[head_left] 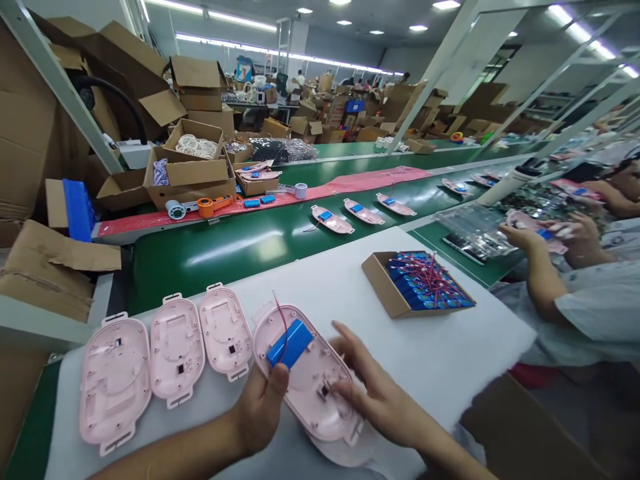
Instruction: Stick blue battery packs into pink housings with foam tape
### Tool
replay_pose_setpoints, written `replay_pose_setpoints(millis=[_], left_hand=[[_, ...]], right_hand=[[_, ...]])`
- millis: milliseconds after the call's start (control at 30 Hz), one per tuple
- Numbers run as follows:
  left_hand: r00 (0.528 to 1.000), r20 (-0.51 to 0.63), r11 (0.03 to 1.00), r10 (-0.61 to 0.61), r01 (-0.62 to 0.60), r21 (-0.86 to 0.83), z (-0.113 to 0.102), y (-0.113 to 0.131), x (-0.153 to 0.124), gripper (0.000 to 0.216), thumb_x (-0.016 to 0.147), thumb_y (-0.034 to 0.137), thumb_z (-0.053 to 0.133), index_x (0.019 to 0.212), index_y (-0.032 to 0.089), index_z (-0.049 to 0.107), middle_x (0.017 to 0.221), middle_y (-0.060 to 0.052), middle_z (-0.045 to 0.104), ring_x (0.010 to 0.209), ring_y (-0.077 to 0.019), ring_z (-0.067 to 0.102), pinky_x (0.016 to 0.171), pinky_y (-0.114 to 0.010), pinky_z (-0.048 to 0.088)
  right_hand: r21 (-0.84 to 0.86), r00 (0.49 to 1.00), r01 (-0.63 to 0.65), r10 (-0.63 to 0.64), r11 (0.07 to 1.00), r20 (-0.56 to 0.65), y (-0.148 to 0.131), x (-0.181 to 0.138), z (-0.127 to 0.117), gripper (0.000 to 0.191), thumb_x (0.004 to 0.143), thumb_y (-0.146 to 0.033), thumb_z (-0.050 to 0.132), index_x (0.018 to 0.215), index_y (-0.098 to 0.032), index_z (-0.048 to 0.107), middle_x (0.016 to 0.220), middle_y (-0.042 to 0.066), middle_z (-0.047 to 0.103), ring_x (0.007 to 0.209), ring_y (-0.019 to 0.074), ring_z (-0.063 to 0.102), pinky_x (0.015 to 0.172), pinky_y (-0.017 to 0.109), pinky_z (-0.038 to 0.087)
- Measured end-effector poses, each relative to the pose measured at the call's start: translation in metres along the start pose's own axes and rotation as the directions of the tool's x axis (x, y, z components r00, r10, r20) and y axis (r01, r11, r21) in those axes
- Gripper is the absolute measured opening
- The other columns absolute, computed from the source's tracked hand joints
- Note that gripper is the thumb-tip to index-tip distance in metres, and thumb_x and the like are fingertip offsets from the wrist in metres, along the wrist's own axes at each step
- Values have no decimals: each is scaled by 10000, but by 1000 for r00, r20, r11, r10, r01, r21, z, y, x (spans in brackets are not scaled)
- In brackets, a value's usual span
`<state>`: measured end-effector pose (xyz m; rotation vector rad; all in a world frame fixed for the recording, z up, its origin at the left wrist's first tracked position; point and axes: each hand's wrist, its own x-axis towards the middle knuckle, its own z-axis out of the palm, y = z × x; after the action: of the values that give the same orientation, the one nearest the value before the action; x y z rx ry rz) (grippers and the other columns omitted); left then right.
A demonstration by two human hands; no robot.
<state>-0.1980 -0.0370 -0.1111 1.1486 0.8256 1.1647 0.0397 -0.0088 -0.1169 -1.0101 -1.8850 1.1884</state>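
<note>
My left hand (263,403) is closed on a pink plastic shell (305,427), its thumb by a blue battery pack (291,343) lying inside. A thin red wire (285,320) runs from the battery over the shell's upper rim. At the shell's right side is my right hand (373,387), fingers apart, one digit reaching in beside a small black part (325,389). Another pale piece shows partly beneath the held shell. To the left lie three similar pink shells (116,380) (177,347) (225,327), inner sides up, without batteries.
A cardboard box (380,283) of blue batteries with red wires stands on the white sheet (320,287). Beyond runs a green conveyor belt (225,257) carrying pink shells (333,219). An orange tape dispenser (213,205) sits behind it. At right, a co-worker's hands (530,240) hold another shell.
</note>
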Motion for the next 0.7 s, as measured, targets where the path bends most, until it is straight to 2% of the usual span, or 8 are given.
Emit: replay_pose_setpoints(millis=[67, 133, 200, 267, 367, 467, 567, 700], left_hand=[[995, 95, 998, -29, 24, 51, -2, -4, 8, 859, 977, 797, 418, 1533, 153, 544, 1461, -179, 640, 1380, -377, 582, 1195, -530, 458], [973, 225, 973, -57, 4, 231, -4, -15, 12, 950, 917, 844, 487, 1558, 143, 507, 1544, -206, 564, 1450, -418, 507, 1209, -568, 429], [925, 374, 847, -65, -147, 510, -6, -31, 9, 985, 877, 820, 599, 1596, 164, 450, 1627, -211, 468, 1547, -466, 349, 1256, -647, 317], [832, 550, 637, -75, -384, 668, -11, -46, 4, 942, 895, 724, 668, 1633, 211, 384, 1676, -178, 404, 1596, -475, 224, 1276, -724, 169], [712, 697, 408, -84, -613, 676, -20, -59, -2, 859, 941, 601, 683, 1646, 253, 335, 1688, -125, 402, 1601, -455, 226, 1266, -765, 101], [700, 709, 300, -90, -660, 689, -24, -59, -2, 793, 939, 612, 665, 1581, 217, 418, 1642, -121, 473, 1577, -482, 264, 1236, -789, 198], [755, 656, 253, -11, -633, 732, -21, -55, 1, 769, 920, 646, 674, 1471, 141, 492, 1518, -169, 575, 1514, -476, 371, 1217, -747, 318], [868, 427, 277, 255, -488, 828, -16, -54, 6, 806, 765, 576, 849, 1338, 123, 509, 1337, -211, 615, 1438, -485, 426, 1182, -735, 394]], right_hand=[[232, 970, -238, 219, 943, 104, 13, 2, -6, 593, 1029, -533, 611, 1534, -232, 527, 1220, 130, 746, 990, 260, 740, 861, 411, 636], [338, 950, -305, 311, 890, 37, 26, 23, -20, 595, 968, -607, 672, 1399, -198, 642, 1126, 121, 773, 976, 280, 742, 840, 405, 623], [284, 941, -300, 332, 911, -71, 39, 65, -40, 639, 897, -650, 733, 1319, -172, 692, 1079, 117, 776, 954, 276, 731, 816, 376, 603], [136, 940, -307, 323, 942, -109, 49, 123, -58, 664, 889, -684, 701, 1267, -138, 720, 1011, 112, 767, 847, 236, 702, 739, 333, 574], [-8, 932, -344, 340, 939, -123, 57, 212, -70, 645, 927, -640, 638, 1262, -94, 713, 882, 83, 734, 680, 170, 614, 643, 291, 517], [-38, 926, -337, 324, 941, -194, 59, 267, -69, 648, 961, -551, 619, 1428, -102, 596, 1044, 110, 736, 783, 183, 637, 729, 305, 531], [-61, 919, -308, 280, 950, -279, 61, 260, -67, 681, 981, -509, 605, 1547, -158, 465, 1369, 168, 639, 1027, 226, 644, 857, 328, 528], [24, 935, -288, 287, 957, -207, 67, 162, -69, 642, 1016, -670, 460, 1454, -209, 549, 1404, 164, 622, 864, 208, 659, 647, 303, 492]])
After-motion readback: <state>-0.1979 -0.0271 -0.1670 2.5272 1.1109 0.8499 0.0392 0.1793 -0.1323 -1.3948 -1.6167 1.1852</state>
